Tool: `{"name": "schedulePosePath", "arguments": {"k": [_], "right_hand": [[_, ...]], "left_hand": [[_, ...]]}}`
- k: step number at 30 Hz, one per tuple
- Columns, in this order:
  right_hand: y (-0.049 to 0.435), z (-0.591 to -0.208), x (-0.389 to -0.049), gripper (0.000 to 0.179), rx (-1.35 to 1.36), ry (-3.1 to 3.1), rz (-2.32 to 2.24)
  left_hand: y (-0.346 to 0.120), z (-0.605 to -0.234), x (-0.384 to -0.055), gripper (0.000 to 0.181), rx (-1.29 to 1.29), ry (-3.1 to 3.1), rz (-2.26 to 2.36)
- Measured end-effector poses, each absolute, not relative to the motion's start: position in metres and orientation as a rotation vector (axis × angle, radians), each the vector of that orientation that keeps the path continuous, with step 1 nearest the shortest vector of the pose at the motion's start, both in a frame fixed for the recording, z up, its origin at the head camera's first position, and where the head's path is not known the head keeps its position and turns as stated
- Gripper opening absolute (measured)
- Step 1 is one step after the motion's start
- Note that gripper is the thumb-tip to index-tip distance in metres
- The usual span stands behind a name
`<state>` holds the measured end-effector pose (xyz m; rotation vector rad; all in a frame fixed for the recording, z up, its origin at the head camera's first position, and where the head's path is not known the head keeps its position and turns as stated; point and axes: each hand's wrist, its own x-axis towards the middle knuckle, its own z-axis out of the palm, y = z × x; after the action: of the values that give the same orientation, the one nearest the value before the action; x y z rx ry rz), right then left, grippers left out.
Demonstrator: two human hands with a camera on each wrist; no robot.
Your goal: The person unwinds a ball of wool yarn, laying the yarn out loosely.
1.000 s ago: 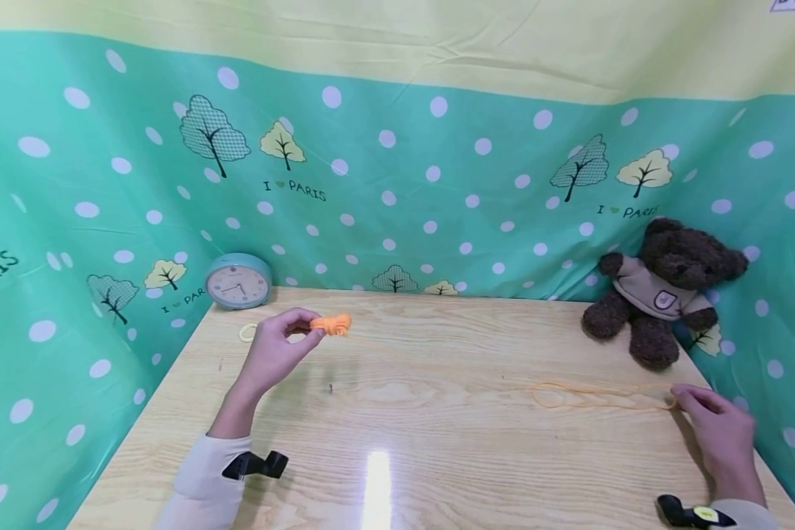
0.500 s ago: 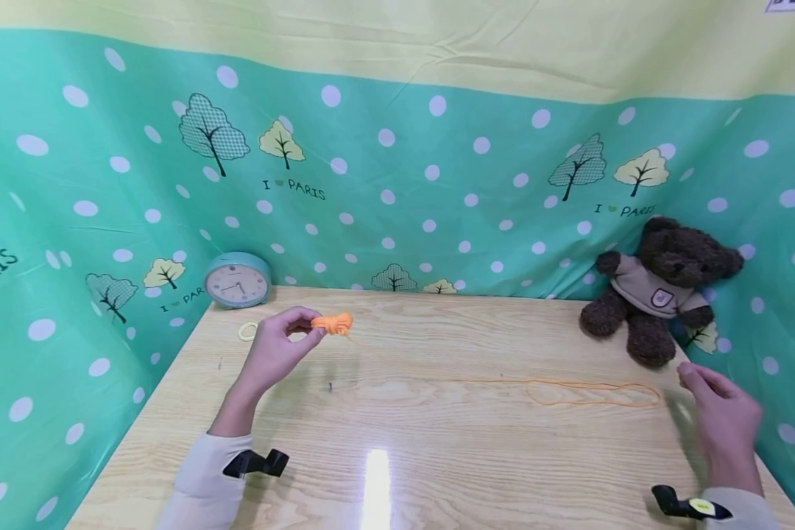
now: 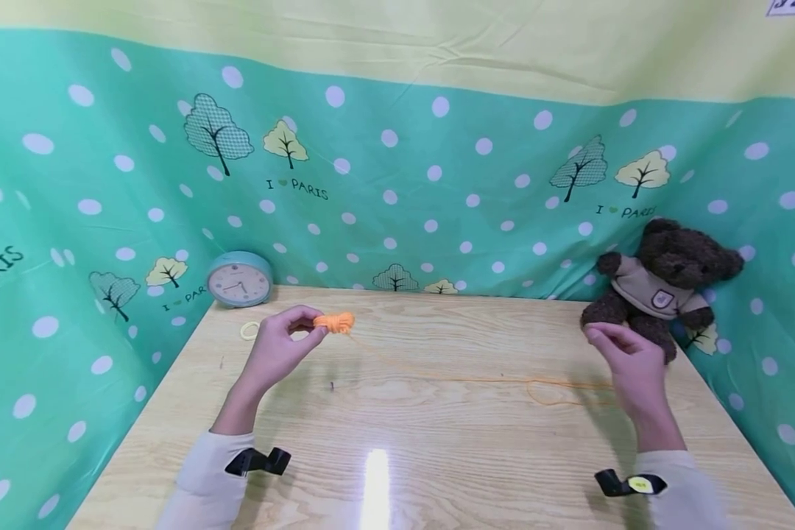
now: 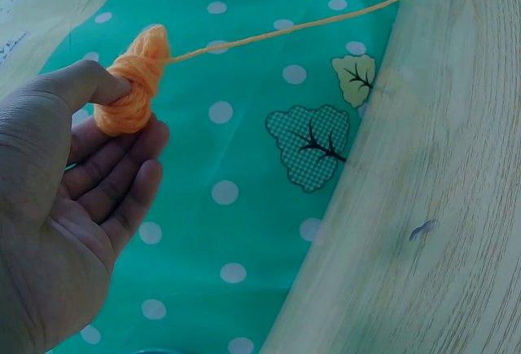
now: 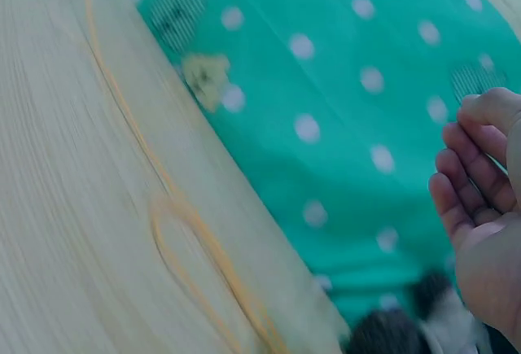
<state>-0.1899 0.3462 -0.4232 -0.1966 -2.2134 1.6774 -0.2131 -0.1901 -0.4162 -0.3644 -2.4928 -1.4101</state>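
Observation:
My left hand [image 3: 281, 350] pinches a small bundle of orange yarn [image 3: 336, 323] between thumb and fingers, raised above the table. In the left wrist view the thumb presses on the wound yarn, the other fingers spread below it. A loose yarn strand [image 4: 309, 25] runs from the bundle down to the tabletop. Farther right the strand doubles into a long narrow loop [image 3: 559, 404] lying on the wood, its right end hidden behind my right arm. My right hand [image 3: 629, 368] hovers over the right side, fingers loosely bent, with nothing visible in them.
A brown teddy bear [image 3: 662, 298] in a light shirt sits at the back right corner. A teal clock [image 3: 240, 283] stands at the back left, with a pale yellow ring [image 3: 241, 331] near it. A green polka-dot curtain [image 3: 411, 213] borders the wooden table [image 3: 450, 456].
My right hand has let go of the yarn loop, which now lies on the table, then risen and moved left. The left hand stays in place with the yarn bundle.

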Motion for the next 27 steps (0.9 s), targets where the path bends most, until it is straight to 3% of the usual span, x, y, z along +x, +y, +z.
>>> {"name": "schedulePosePath", "arguments": {"k": [8,16,27], "right_hand": [[0.294,-0.426,-0.209,0.027,0.097,-2.223,1.772],[0.248,-0.432,-0.222,0.032,0.183,-2.254,1.844],[0.188,-0.442,-0.231,0.025,0.334,-2.341,1.904]], "left_hand": [[-0.188,-0.416,-0.214,0.014,-0.366,-2.504,-1.408],[-0.186,-0.416,-0.216,0.014,-0.369,-2.503,-1.419],[-0.186,-0.419,-0.215,0.012,-0.358,-2.513,-1.443]]}}
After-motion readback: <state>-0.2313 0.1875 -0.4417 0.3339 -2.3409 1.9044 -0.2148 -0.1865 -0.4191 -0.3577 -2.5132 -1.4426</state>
